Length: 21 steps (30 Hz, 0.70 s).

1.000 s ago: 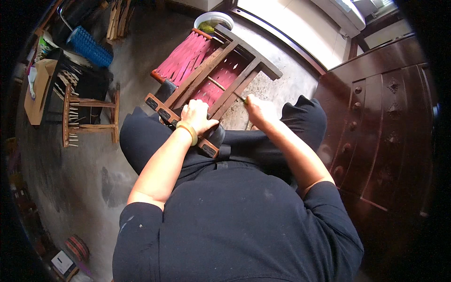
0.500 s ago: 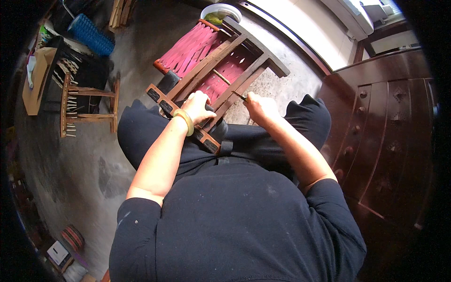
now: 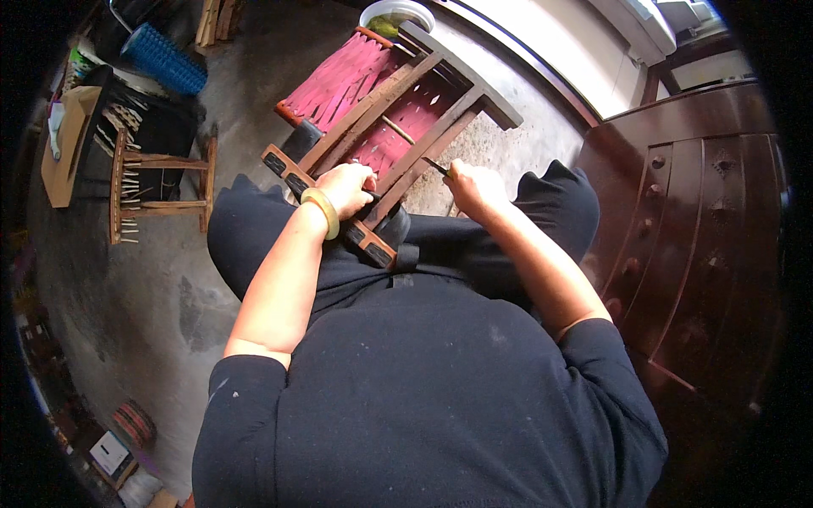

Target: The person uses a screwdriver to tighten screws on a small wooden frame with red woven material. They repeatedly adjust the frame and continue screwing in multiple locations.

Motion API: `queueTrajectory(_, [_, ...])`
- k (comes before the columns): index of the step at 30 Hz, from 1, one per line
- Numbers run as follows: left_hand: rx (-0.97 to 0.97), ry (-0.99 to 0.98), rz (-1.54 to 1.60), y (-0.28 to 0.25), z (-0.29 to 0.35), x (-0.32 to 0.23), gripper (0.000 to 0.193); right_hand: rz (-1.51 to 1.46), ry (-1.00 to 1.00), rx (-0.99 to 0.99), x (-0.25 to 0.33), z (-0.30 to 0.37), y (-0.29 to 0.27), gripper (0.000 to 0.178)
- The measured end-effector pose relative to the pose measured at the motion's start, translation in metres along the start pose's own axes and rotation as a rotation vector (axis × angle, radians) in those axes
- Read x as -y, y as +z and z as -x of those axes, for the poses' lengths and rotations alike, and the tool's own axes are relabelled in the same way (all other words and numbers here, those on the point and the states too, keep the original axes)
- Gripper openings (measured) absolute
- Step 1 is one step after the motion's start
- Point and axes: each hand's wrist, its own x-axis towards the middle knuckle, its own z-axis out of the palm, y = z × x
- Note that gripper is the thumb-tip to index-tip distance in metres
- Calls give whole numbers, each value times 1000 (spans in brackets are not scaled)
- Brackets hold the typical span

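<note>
A wooden folding stool with a pink woven-strap seat lies tipped across my lap, its frame slanting away to the upper right. My left hand, a pale bangle at the wrist, is at the near end of the frame between the rails. Its fingers are curled in, and what they grip is hidden. My right hand is closed around a slim dark tool, whose tip points at the right-hand rail and seems to touch it. Its exact kind is too small to tell.
Another wooden stool frame, strung with short sticks or cords, stands on the left floor. Beyond it are a cardboard piece and a blue textured roller. A white bucket is behind the pink seat. Dark carved wooden furniture closes off the right.
My left hand has turned slightly and drawn a little toward the lower left, its fingers curling more. My right hand has shifted slightly up and right with the tool. The stool stays nearly in place.
</note>
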Motion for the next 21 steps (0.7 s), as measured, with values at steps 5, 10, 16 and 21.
queueTrajectory(5, [77, 34, 26, -11, 9, -4, 18, 29, -14, 63, 1, -1, -11, 24])
queueTrajectory(10, [1, -1, -35, -3, 6, -9, 29, 0, -18, 87, 13, -2, -20, 31])
queueTrajectory(16, [-306, 37, -297, 34, -5, -25, 53, -32, -50, -8, 30, -5, -17, 32])
queueTrajectory(21, [-145, -69, -495, 36, -19, -43, 66, -32, -16, 8, 26, -9, -23, 28])
